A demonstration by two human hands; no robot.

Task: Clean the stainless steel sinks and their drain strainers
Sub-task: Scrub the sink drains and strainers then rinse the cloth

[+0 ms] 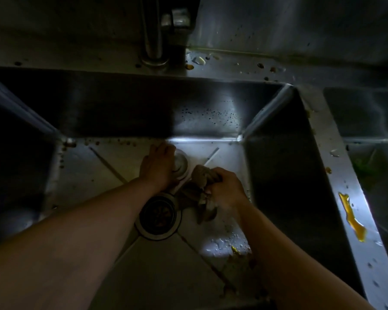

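Stainless steel sink basin (pixel 94 175), deep & square, fills most of the view, dimly lit w/ a bright patch on the floor near the back wall. Round open drain hole w/ metal ring (pixel 157 217) sits mid-floor, dark inside. Left hand (pixel 158 167) reaches down just beyond the drain, fingers curled round a round shiny metal drain strainer (pixel 180 164), held against the sink floor near the back wall. Right hand (pixel 224 187) is just right of it, fingers clenched round a crumpled grey-brown cleaning rag (pixel 197 189); rag bunches out of the fist toward the strainer & trails down beside the drain ring, touching the floor. Rag edge looks to meet the strainer's side, but too dim to be sure. Brown food bits (pixel 112 143) dot the seam where floor meets back wall, more specks along the left floor edge. Water drops & a small yellow scrap (pixel 234 249) lie on the floor near the right forearm. Chrome tap base (pixel 154 52) stands on the rear ledge behind the basin, crumbs & drops scattered to its right. Steel divider strip (pixel 336 175) on the right carries an orange-yellow smear (pixel 352 220) & droplets. Second steel basin (pixel 367 121) lies beyond the divider, something green inside, blurred.
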